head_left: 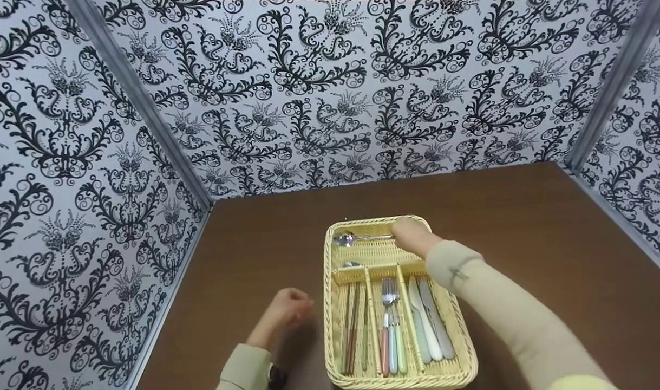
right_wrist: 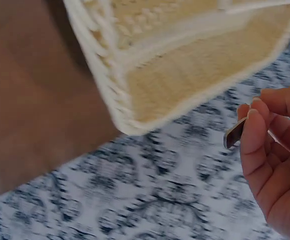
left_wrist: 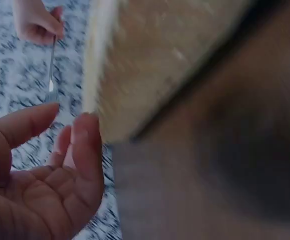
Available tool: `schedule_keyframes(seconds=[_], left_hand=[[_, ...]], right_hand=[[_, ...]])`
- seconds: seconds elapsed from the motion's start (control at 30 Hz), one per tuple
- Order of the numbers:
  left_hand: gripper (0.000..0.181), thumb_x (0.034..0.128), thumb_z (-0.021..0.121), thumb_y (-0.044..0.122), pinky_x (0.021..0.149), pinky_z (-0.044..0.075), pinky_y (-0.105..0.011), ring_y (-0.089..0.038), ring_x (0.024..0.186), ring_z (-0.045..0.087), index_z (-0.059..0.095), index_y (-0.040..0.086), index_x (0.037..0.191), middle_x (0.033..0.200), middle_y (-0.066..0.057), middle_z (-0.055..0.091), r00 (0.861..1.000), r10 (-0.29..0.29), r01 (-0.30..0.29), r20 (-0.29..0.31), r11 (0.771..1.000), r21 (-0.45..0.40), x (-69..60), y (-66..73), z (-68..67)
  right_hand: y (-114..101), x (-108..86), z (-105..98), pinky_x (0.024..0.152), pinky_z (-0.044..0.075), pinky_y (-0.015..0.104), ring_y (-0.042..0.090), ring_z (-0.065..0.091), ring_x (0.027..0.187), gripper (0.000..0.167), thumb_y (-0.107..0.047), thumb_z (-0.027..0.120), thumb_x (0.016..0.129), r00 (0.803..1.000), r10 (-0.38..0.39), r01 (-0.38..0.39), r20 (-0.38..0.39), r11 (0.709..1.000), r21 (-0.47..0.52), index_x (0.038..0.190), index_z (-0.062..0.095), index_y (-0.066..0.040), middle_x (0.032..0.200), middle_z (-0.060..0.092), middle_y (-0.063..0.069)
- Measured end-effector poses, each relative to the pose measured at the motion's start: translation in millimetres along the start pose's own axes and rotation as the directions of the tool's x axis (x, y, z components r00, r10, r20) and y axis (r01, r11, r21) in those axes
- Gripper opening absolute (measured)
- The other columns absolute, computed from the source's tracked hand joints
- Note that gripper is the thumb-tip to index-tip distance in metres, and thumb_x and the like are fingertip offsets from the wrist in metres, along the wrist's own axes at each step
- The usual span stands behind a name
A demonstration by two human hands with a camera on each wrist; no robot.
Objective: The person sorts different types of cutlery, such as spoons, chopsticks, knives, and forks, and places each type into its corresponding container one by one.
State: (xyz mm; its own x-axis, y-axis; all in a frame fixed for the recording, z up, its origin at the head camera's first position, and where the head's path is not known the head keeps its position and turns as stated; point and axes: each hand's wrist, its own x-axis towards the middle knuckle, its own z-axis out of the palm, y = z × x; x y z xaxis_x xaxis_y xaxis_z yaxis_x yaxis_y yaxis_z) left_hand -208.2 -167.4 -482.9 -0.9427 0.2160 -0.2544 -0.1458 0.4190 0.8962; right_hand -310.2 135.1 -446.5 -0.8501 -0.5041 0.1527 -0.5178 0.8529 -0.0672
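On the brown table stands a wicker cutlery basket (head_left: 330,325) with several compartments. My right hand (head_left: 413,236) is over its far compartment and pinches a metal spoon (head_left: 370,237) by the handle. The spoon's round bowl points left, close to the basket's far-left corner. In the right wrist view, the flat end of the handle (right_wrist: 233,134) sticks out from between the fingertips. My left hand (head_left: 291,307) hovers left of the basket, holding nothing. Its fingers (left_wrist: 87,145) are loosely bent, thumb apart, near the basket's side in the left wrist view.
The basket's near compartments hold chopsticks (head_left: 354,330) on the left, forks (head_left: 388,290) with coloured handles in the middle, and knives (head_left: 427,319) on the right. Another metal piece (head_left: 352,264) shows by the cross divider. Patterned walls (head_left: 330,108) enclose the table.
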Motion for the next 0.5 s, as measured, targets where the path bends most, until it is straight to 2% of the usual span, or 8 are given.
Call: schedule_keyframes(seconds=[0.07,0.17,0.2,0.23,0.33,0.4,0.43,0.5], left_hand=[[0.020,0.0804,0.055,0.005,0.040,0.037,-0.021,-0.008,0.043,0.043,0.048,0.008,0.062,0.053,0.003,0.045,0.999,-0.045,0.045,-0.006,0.995,0.094,-0.1,-14.3,-2.3],[0.022,0.0764,0.056,0.004,0.037,0.036,-0.020,-0.009,0.041,0.043,0.046,0.010,0.057,0.051,0.002,0.045,0.994,-0.108,0.110,-0.021,0.965,0.237,-2.4,-29.4,2.5],[0.022,0.0756,0.057,0.005,0.037,0.036,-0.020,-0.010,0.042,0.043,0.047,0.010,0.057,0.051,0.001,0.045,0.992,-0.125,0.126,-0.021,0.954,0.271,-3.2,-32.1,5.3],[0.022,0.0755,0.058,0.006,0.037,0.036,-0.020,-0.010,0.042,0.042,0.048,0.009,0.056,0.051,0.001,0.045,0.991,-0.135,0.135,-0.024,0.940,0.314,-3.8,-33.9,8.2],[0.022,0.0753,0.062,0.012,0.038,0.036,-0.023,-0.012,0.045,0.040,0.050,0.007,0.058,0.052,0.000,0.043,0.988,-0.152,0.146,-0.020,0.891,0.429,-5.0,-34.4,16.0],[0.023,0.0756,0.063,0.014,0.039,0.034,-0.025,-0.014,0.046,0.040,0.050,0.006,0.059,0.053,0.000,0.042,0.989,-0.149,0.134,-0.006,0.870,0.475,-5.3,-32.9,20.6],[0.023,0.0757,0.064,0.015,0.039,0.033,-0.026,-0.015,0.046,0.040,0.050,0.006,0.060,0.053,-0.001,0.041,0.989,-0.145,0.128,-0.003,0.860,0.494,-5.7,-32.2,22.6],[0.025,0.0757,0.064,0.015,0.038,0.033,-0.028,-0.016,0.046,0.039,0.048,0.006,0.059,0.053,-0.001,0.040,0.992,-0.126,0.109,-0.004,0.842,0.528,-6.2,-30.7,26.2]], right_hand=[[24,18.1,44,0.049,0.045,0.038,0.023,0.053,0.056,0.021,0.005,0.054,0.077,1.000,0.021,-0.020,0.018,0.999,-0.040,0.060,0.056,-0.006,0.063,0.057,0.010],[62,42.6,121,0.044,0.044,0.036,0.023,0.052,0.054,0.018,0.004,0.046,0.076,0.998,0.041,-0.046,-0.050,0.993,-0.108,0.065,0.054,-0.008,0.064,0.055,0.010],[73,53.4,143,0.045,0.046,0.036,0.025,0.053,0.056,0.018,0.005,0.044,0.077,0.996,0.090,-0.092,-0.028,0.992,-0.091,0.067,0.055,-0.007,0.066,0.056,0.011],[84,61.7,166,0.045,0.047,0.038,0.026,0.053,0.055,0.016,0.004,0.045,0.073,0.992,0.117,-0.121,-0.049,0.989,-0.084,0.068,0.055,-0.007,0.066,0.055,0.011],[91,70.1,193,0.051,0.051,0.045,0.031,0.058,0.063,0.013,0.002,0.049,0.077,0.976,0.213,-0.215,-0.043,0.974,-0.069,0.078,0.060,-0.004,0.074,0.060,0.014],[94,74.1,210,0.052,0.051,0.047,0.032,0.060,0.065,0.010,0.000,0.053,0.078,0.967,0.252,-0.255,-0.046,0.964,-0.078,0.082,0.061,-0.005,0.078,0.061,0.014],[100,77.9,224,0.052,0.050,0.047,0.032,0.059,0.066,0.009,-0.002,0.055,0.079,0.964,0.260,-0.264,-0.057,0.961,-0.086,0.084,0.061,-0.005,0.079,0.061,0.014],[113,86.9,254,0.051,0.050,0.048,0.033,0.060,0.067,0.014,-0.004,0.057,0.083,0.954,0.300,-0.300,-0.009,0.951,-0.071,0.096,0.061,-0.005,0.086,0.062,0.014]])
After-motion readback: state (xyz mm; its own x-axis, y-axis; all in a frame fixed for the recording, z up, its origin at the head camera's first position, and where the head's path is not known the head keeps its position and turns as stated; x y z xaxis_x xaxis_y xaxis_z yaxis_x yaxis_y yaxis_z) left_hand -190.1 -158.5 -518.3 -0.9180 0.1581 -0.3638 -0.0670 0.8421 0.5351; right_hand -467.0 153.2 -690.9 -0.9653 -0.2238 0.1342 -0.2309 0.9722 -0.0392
